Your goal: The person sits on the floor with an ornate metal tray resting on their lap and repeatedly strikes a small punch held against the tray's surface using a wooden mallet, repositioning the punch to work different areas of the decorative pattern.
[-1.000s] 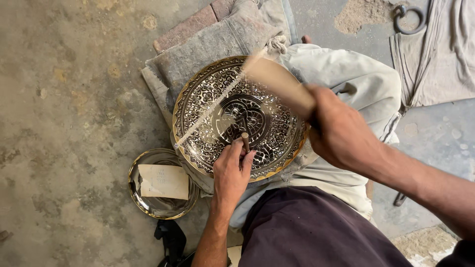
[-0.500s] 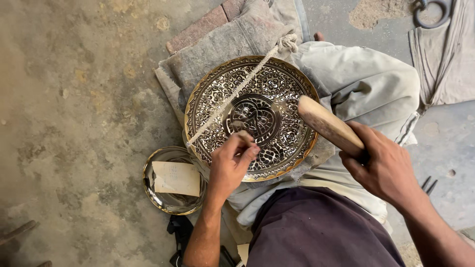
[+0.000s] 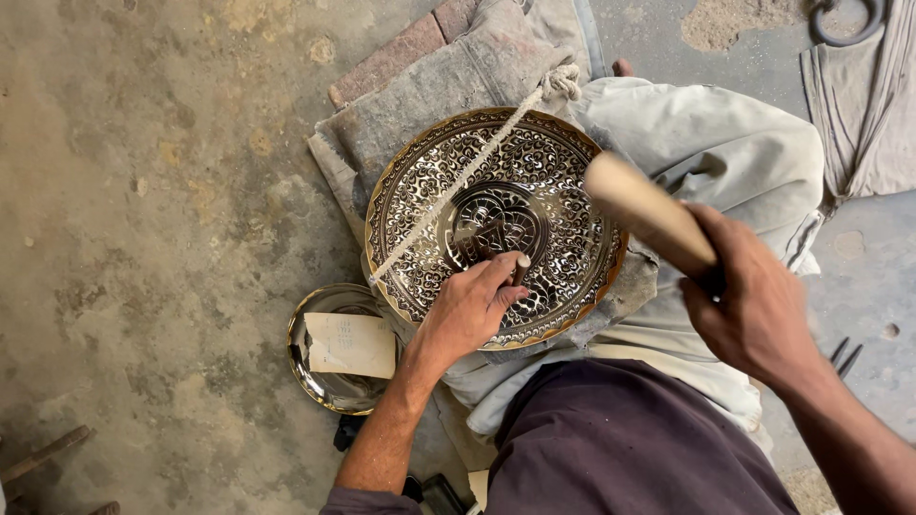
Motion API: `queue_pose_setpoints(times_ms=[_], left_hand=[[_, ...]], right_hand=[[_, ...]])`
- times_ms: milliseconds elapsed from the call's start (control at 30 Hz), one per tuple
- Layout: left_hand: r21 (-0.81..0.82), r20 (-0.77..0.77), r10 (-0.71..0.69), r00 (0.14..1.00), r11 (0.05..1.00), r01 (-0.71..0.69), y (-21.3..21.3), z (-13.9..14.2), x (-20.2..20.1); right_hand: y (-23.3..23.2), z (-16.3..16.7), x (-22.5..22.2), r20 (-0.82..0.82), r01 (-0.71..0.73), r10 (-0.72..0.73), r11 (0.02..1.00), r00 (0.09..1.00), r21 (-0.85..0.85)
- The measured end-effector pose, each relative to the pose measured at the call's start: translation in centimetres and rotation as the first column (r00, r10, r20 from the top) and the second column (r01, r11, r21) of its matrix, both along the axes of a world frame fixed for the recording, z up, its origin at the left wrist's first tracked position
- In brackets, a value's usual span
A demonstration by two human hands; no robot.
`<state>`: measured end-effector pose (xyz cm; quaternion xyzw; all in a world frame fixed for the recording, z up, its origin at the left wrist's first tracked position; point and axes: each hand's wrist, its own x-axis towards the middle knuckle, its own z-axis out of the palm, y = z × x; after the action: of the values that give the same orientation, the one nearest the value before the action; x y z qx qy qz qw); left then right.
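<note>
Across engraved plate [image 3: 563,205], taut rope [image 3: 448,210].

engraved brass plate [image 3: 534,181]: round, ornate, tilted on cloth | punch [image 3: 521,267]: upright on plate | wooden mallet [image 3: 649,215]: raised

1. Engraved round plate [image 3: 496,224]: metal, bright and glossy, surface densely chased with relief scrollwork; rim brassy.
2. Mallet [image 3: 649,215]: pale wood, matt, worn smooth.
3. Cord [image 3: 458,186] across plate: twisted fibre, rough, off-white.
4. Small dish [image 3: 320,381]: polished metal, mirror-like; paper slip [image 3: 351,345] in it was matt, creased.
5. Padding cloth [image 3: 725,143]: coarse, dusty, matt.
6. Floor [image 3: 143,191]: rough, stained concrete.
</note>
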<state>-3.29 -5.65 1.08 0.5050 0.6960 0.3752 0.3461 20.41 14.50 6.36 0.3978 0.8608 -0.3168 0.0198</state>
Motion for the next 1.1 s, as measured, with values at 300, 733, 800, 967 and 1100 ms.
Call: queue_pose_setpoints(times_ms=[300, 733, 800, 967, 1100], left_hand=[[-0.038, -0.023, -0.006, 1.000, 0.999, 0.005, 0.6, 0.9, 0.1], [0.008, -0.028, -0.027, 0.999, 1.000, 0.027, 0.6, 0.4, -0.1], [0.014, -0.037, -0.031, 0.999, 0.999, 0.031, 0.7, 0.3, -0.2], [-0.018, -0.046, -0.041, 0.998, 0.999, 0.041, 0.8, 0.4, -0.2], [-0.004, -0.087, -0.067, 0.994, 0.998, 0.067, 0.8, 0.2, -0.4]], right_hand=[[0.2, -1.7, -1.2, -0.099, -0.053, 0.036, 0.983, 0.994, -0.176], [0.0, -1.5, -1.5, -0.006, 0.098, -0.102, 0.968, 0.995, -0.229], [-0.2, -1.7, -1.5, -0.016, 0.074, -0.078, 0.983, 0.997, -0.166], [-0.6, -1.7, -1.5, -0.207, 0.095, -0.192, 0.911, 0.959, -0.401], [-0.5, -1.5, -1.3, 0.168, -0.067, 0.063, 0.998, 0.984, 0.020]])
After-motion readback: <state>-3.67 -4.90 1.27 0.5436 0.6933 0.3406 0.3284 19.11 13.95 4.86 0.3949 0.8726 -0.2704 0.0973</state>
